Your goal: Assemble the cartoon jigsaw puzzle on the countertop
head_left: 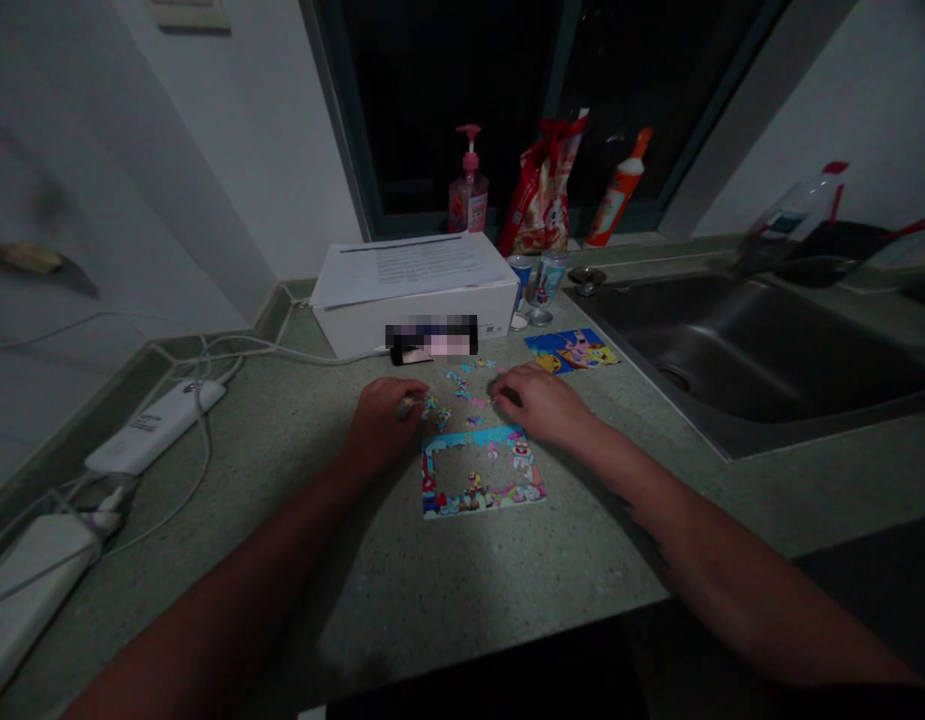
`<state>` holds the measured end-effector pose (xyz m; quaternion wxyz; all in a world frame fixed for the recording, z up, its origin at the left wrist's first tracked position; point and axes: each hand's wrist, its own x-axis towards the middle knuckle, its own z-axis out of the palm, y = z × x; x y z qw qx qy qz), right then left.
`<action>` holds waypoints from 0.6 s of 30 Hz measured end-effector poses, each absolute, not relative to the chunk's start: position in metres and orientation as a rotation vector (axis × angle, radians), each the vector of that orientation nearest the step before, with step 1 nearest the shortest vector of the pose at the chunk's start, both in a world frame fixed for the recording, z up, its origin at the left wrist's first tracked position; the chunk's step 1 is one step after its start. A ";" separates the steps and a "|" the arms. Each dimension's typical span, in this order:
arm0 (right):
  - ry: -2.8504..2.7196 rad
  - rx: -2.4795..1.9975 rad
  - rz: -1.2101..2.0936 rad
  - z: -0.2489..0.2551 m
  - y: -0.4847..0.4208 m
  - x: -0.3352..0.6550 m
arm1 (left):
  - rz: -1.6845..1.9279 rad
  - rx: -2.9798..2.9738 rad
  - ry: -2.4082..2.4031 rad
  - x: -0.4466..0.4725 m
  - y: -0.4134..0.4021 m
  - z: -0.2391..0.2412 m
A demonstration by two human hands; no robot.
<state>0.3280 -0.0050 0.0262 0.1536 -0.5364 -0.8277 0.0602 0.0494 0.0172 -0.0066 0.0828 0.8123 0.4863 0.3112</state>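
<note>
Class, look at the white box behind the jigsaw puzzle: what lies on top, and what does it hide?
Printed paper sheets lie on the white box, covering its top surface, which cannot be seen.

Brushed stainless-steel sink [762,350]; matt speckled stone countertop [372,570]; glossy cardboard jigsaw pieces [456,377].

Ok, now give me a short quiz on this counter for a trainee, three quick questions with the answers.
1. What lies on the counter between the left hand and the right hand?
2. True or false: the half-built puzzle is filled in at its centre.
3. Which is closer to the sink: the picture card or the white box?

Key:
1. Loose puzzle pieces.
2. False: its centre is mostly open.
3. The picture card.
</note>
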 end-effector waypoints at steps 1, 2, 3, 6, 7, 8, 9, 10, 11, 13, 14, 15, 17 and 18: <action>-2.369 -1.536 0.173 0.026 -0.005 0.328 | 0.936 2.435 1.444 0.049 0.017 -0.007; -2.365 -1.534 0.173 0.026 -0.005 0.328 | 0.943 2.441 1.439 0.049 0.018 -0.007; -2.361 -1.534 0.172 0.026 -0.005 0.329 | 0.950 2.444 1.437 0.048 0.018 -0.007; -2.352 -1.543 0.166 0.026 -0.005 0.329 | 0.965 2.444 1.439 0.047 0.019 -0.008; -2.355 -1.544 0.163 0.025 -0.005 0.329 | 0.962 2.446 1.436 0.047 0.019 -0.009; -2.360 -1.545 0.158 0.025 -0.005 0.328 | 0.956 2.452 1.428 0.047 0.019 -0.010; -2.366 -1.545 0.153 0.025 -0.005 0.328 | 0.950 2.461 1.417 0.048 0.019 -0.011; -2.372 -1.546 0.145 0.025 -0.006 0.328 | 0.944 2.472 1.404 0.048 0.019 -0.011; -2.378 -1.546 0.139 0.025 -0.006 0.328 | 0.939 2.482 1.390 0.048 0.019 -0.012; -2.385 -1.543 0.130 0.025 -0.006 0.328 | 0.934 2.494 1.368 0.049 0.019 -0.013; -2.385 -1.542 0.129 0.025 -0.006 0.328 | 0.935 2.496 1.365 0.049 0.019 -0.013; -2.384 -1.537 0.130 0.025 -0.006 0.328 | 0.936 2.496 1.364 0.049 0.019 -0.013; -2.378 -1.527 0.137 0.024 -0.005 0.328 | 0.931 2.495 1.356 0.050 0.018 -0.012; -2.374 -1.523 0.140 0.024 -0.005 0.328 | 0.925 2.497 1.349 0.050 0.018 -0.012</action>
